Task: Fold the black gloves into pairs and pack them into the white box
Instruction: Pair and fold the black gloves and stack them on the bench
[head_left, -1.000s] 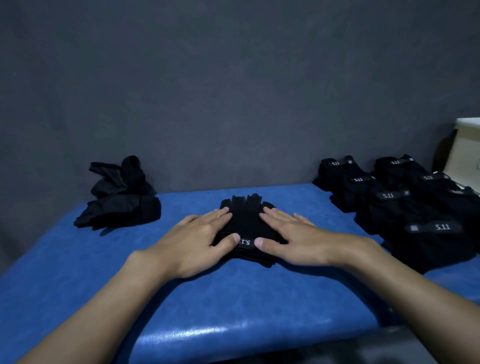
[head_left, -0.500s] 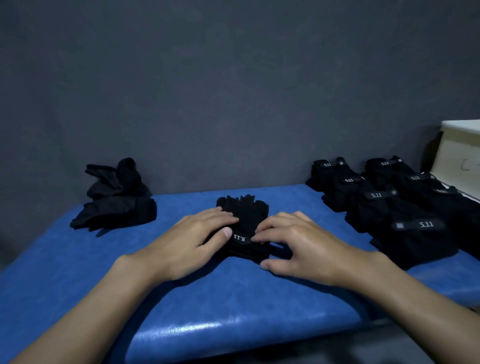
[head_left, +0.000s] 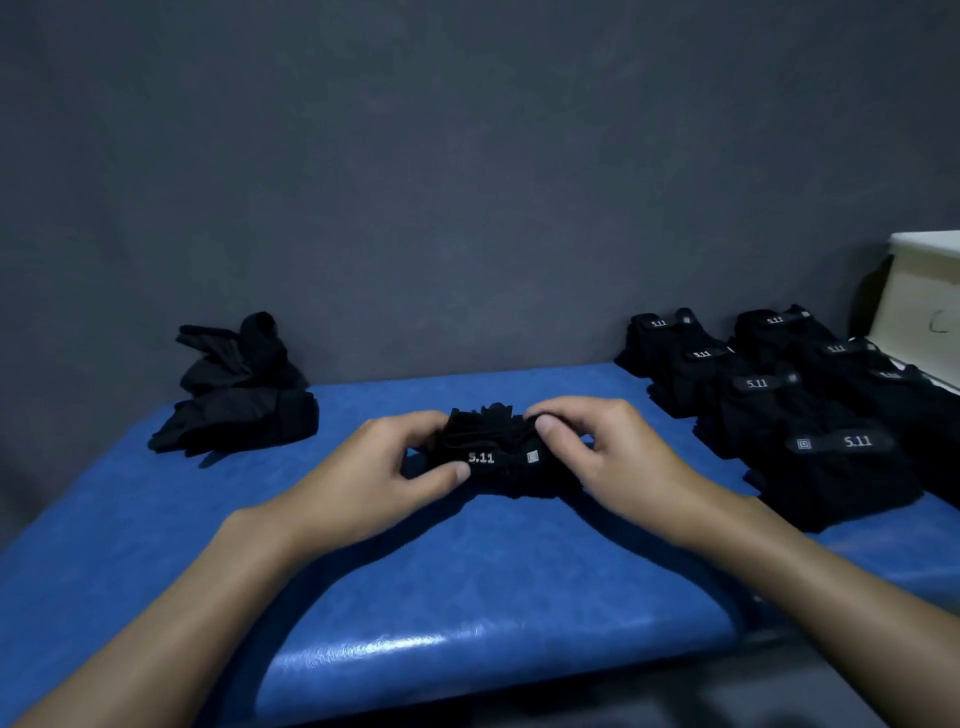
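Blue table (head_left: 467, 571): glove pair (head_left: 493, 460) mid-surface, pinched between left grip (head_left: 374, 467) and right grip (head_left: 618, 457).

One wide-angle view is taken from the head, aimed forward and down across the blue counter (head_left: 467, 597) toward the grey wall (head_left: 467, 156), with the left hand (head_left: 374, 478) and right hand (head_left: 618, 467) framed close.

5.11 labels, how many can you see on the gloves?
8: one label on the pair in left hand and right hand, seven on folded pairs at right. Others may be hidden.
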